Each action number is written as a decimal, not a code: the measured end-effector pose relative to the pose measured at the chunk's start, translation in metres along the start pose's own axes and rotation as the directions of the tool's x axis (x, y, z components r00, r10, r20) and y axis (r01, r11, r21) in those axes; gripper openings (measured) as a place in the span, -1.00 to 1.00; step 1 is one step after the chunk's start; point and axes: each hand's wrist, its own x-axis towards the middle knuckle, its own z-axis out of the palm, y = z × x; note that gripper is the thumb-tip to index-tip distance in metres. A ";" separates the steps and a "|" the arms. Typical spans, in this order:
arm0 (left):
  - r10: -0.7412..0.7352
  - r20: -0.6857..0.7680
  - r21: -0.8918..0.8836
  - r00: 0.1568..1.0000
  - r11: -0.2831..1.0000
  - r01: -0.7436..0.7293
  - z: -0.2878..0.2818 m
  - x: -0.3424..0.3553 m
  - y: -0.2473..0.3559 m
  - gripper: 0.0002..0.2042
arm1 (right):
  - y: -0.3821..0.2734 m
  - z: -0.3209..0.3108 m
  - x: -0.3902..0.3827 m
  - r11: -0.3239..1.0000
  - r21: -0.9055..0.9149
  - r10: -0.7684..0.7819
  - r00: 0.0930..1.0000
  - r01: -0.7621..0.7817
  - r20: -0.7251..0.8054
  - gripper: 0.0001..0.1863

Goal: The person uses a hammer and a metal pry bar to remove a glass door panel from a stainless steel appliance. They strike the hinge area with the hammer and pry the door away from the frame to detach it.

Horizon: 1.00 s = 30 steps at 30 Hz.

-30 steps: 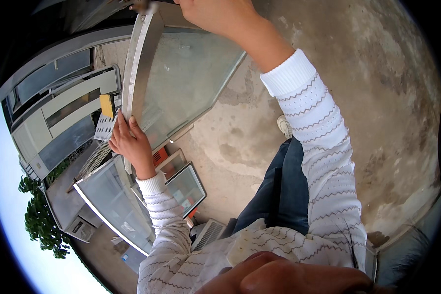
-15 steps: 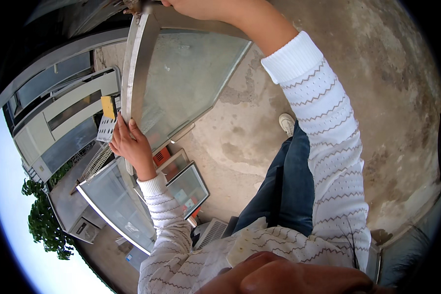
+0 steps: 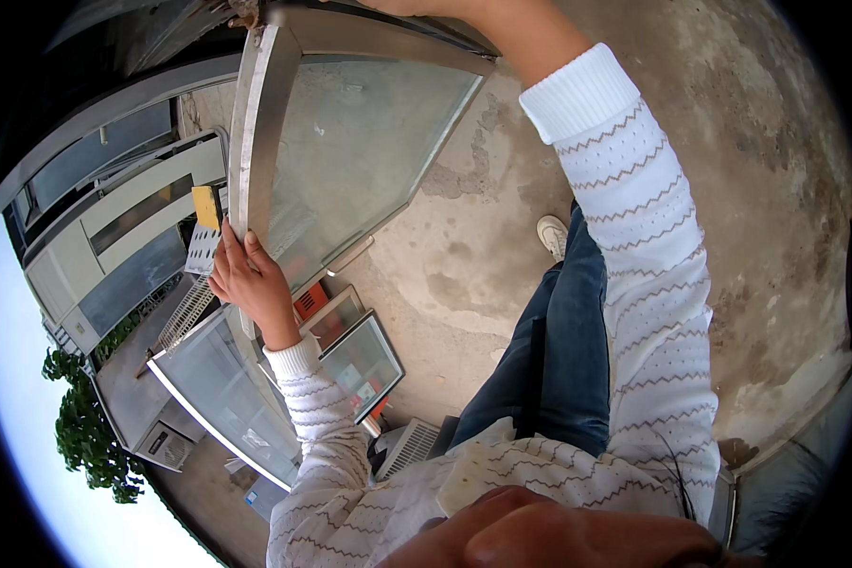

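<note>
My left hand [image 3: 258, 284] grips the upright edge of a metal frame, thumb on one side and fingers on the other. The frame [image 3: 254, 142] is silvery and belongs to a window sash with a dusty glass pane [image 3: 369, 151]. Just beyond my left fingertips is a yellow block with a dark side, like a sponge [image 3: 205, 205], by a white perforated piece [image 3: 203, 250]. My right hand [image 3: 412, 4] is at the sash's upper bar [image 3: 388, 38]; the picture's top edge cuts off its fingers.
Below my left hand is another glass panel [image 3: 222, 379]. A dark-framed pane [image 3: 364, 364] and an orange slotted item [image 3: 310, 301] stand on the stained concrete floor [image 3: 445, 293], near my legs [image 3: 559, 350]. A building [image 3: 123, 218] and a tree [image 3: 95, 426] lie outside, left.
My right hand has moved up and slightly right along the upper bar, mostly out of view. My left hand keeps its hold on the frame, nearly still.
</note>
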 end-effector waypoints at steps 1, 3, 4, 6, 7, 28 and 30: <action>-0.004 0.003 -0.003 1.000 1.000 0.004 0.000 0.000 0.000 -0.60 | 0.001 0.001 0.000 1.000 0.002 0.004 1.000 -0.004 0.005 -0.73; -0.005 -0.002 0.005 1.000 1.000 0.005 0.001 0.000 0.001 -0.60 | 0.007 0.006 0.001 0.998 -0.013 -0.066 0.998 0.065 -0.024 -0.74; -0.006 -0.005 0.009 1.000 1.000 0.006 0.001 0.000 0.002 -0.60 | 0.009 0.008 0.002 0.995 -0.022 -0.100 0.994 0.099 -0.039 -0.74; -0.012 -0.001 0.006 1.000 1.000 0.012 0.000 0.000 0.003 -0.60 | 0.012 0.014 0.009 0.989 -0.094 -0.117 0.992 0.112 -0.052 -0.75; -0.016 0.001 0.005 1.000 1.000 0.016 0.000 0.000 0.003 -0.60 | 0.012 0.017 0.011 0.985 -0.130 -0.125 0.991 0.117 -0.057 -0.75; 0.004 -0.034 0.013 0.999 1.000 -0.003 -0.001 0.001 0.004 -0.60 | -0.036 0.015 0.025 0.805 -0.560 -0.346 0.922 0.197 -0.173 -0.82; -0.011 -0.014 -0.018 1.000 1.000 0.011 -0.002 0.004 0.005 -0.60 | -0.038 0.018 0.026 0.830 -0.544 -0.254 0.952 0.122 -0.173 -0.81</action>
